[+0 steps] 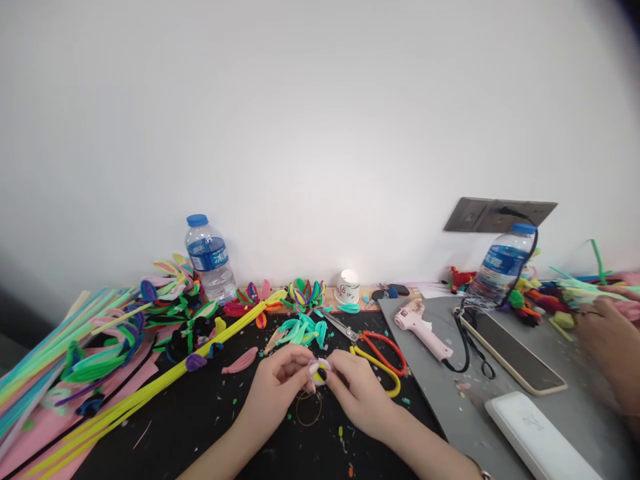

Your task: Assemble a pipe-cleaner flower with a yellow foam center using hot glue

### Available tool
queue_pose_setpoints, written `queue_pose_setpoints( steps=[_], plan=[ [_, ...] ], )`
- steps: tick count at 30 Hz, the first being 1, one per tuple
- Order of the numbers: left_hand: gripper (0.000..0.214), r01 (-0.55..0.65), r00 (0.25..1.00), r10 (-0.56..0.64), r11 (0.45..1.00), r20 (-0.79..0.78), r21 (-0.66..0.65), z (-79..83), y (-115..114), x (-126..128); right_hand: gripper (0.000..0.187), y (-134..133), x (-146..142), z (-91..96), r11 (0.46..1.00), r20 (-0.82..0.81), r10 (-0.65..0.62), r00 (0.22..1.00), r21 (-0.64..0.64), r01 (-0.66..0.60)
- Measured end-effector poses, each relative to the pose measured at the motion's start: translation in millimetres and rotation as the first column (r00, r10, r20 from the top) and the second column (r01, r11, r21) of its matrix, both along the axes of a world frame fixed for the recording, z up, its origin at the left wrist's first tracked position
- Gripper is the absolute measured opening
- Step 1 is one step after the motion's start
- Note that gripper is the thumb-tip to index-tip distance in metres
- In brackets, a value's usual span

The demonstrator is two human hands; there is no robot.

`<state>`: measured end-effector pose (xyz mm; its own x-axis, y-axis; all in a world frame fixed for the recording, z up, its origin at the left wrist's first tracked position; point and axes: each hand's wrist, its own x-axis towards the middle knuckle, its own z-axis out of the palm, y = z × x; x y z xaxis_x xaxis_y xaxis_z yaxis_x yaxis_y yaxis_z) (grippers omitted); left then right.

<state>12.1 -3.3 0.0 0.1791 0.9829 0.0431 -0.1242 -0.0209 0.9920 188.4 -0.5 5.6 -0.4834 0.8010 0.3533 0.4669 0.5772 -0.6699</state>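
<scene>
My left hand [280, 380] and my right hand [360, 390] meet over the black mat [200, 427]. Between their fingertips they pinch a small fuzzy piece [319, 371] with pale pink, yellow and black parts; the fingers cover much of it. Just below, a thin gold-coloured wire ring [309, 420] shows; whether it joins the piece I cannot tell. Scissors [387, 348] with orange and yellow handles lie beyond my right hand. Turquoise pipe-cleaner loops [300, 330] and a pink pipe-cleaner petal [241, 360] lie beyond my left hand.
Yellow pipe cleaners [165, 387] and coloured bundles fill the left. A water bottle [213, 267] and paper cup [348, 287] stand by the wall. Rightward are a pink glue gun [423, 330], phone [515, 350], white power bank [540, 437], second bottle [503, 263] and another person's hand [605, 333].
</scene>
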Motion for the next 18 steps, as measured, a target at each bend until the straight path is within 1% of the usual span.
queue_pose_setpoints(
  steps=[6,13,18],
  plan=[
    [0.014,0.022,1.0,-0.022,1.0,-0.015,0.002,2.4,-1.9,-0.5,0.027,-1.7,-0.3,-2.7,1.0,-0.054,0.014,0.998,-0.008,-0.014],
    [0.015,0.08,0.996,-0.08,0.997,-0.043,-0.016,1.7,-2.5,-0.6,0.028,-2.0,-0.1,3.1,0.999,-0.026,0.0,1.0,0.035,0.0],
    [0.017,0.11,0.993,-0.111,0.994,-0.05,-0.023,2.6,-2.8,-0.3,0.029,-0.2,1.9,2.3,0.998,-0.015,-0.03,0.999,0.064,0.03]
  ],
)
